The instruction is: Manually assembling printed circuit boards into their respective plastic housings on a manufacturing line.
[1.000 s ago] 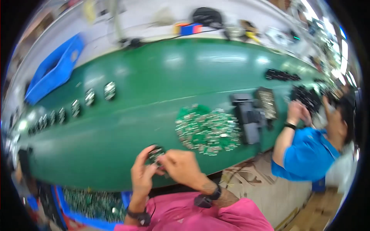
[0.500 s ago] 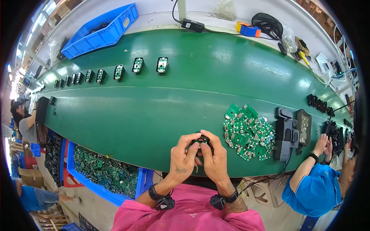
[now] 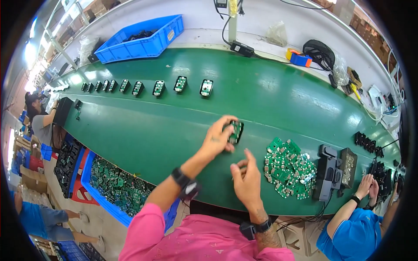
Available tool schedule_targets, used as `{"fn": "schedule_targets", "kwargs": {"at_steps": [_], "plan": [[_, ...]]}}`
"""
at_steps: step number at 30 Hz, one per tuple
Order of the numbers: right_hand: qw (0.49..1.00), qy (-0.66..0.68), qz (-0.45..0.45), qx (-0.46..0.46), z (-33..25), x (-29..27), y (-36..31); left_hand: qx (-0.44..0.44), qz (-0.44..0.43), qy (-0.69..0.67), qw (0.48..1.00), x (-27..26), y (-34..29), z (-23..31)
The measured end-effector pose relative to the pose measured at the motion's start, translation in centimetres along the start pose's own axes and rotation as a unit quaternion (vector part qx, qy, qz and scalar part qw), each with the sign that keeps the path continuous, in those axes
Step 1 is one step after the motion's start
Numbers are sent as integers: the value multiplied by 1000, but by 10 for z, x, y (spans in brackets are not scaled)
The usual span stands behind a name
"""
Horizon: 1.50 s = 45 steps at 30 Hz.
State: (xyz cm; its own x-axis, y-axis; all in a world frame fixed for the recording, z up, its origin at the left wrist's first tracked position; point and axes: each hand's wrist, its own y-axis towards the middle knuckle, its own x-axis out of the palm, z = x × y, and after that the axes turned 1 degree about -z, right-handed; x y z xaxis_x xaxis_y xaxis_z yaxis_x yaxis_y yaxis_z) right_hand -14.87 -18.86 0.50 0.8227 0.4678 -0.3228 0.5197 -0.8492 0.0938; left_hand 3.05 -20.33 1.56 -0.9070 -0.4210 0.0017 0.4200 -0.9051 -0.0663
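Observation:
My left hand [image 3: 217,138] reaches forward over the green bench, its fingers round a small black housing with a green circuit board [image 3: 236,130] set in it. Nearer to me, my right hand [image 3: 247,179] holds nothing, its fingers apart and partly curled. Just right of it lies a heap of loose green circuit boards [image 3: 289,169]. Farther off, a row of black housings with boards inside runs leftward; its nearest one [image 3: 206,88] stands ahead of my left hand.
Right of the heap stand a black power-tool-like device [image 3: 324,174] and a tray of small metal parts [image 3: 348,167]. A blue bin [image 3: 139,41] sits at the back left; a blue crate of boards [image 3: 93,182] stands below the bench edge. A co-worker in blue [image 3: 352,222] works at right.
My hands have parted. The left has carried the housing forward, away from my body, while the right has let go and stays near the bench's front. The view has shifted.

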Motion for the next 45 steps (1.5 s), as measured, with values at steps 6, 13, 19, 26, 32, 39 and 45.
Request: {"fn": "schedule_targets", "kwargs": {"at_steps": [6, 13, 19, 26, 32, 39, 45], "plan": [[969, -144, 13, -202, 16, 3, -29, 29, 40, 81, 995, -12, 108, 0], [981, -110, -18, -156, 10, 2, -28, 43, 56, 217, 974, -26, 134, -12], [978, -102, 3, -183, 16, -3, -26, 176, 176, 251, 936, -48, 110, 12], [975, -107, -4, -195, 14, 0, -23, 310, 107, 519, 789, -71, 90, 16], [976, -97, -9, -196, 10, 1, -25, 171, -132, 572, 792, -68, 132, 22], [981, -84, 21, -175, 15, -1, -23, 59, -227, 409, 882, -68, 142, 50], [981, -73, 5, -180, 14, -2, -23, -13, -276, 214, 937, -77, 118, 68]]}}
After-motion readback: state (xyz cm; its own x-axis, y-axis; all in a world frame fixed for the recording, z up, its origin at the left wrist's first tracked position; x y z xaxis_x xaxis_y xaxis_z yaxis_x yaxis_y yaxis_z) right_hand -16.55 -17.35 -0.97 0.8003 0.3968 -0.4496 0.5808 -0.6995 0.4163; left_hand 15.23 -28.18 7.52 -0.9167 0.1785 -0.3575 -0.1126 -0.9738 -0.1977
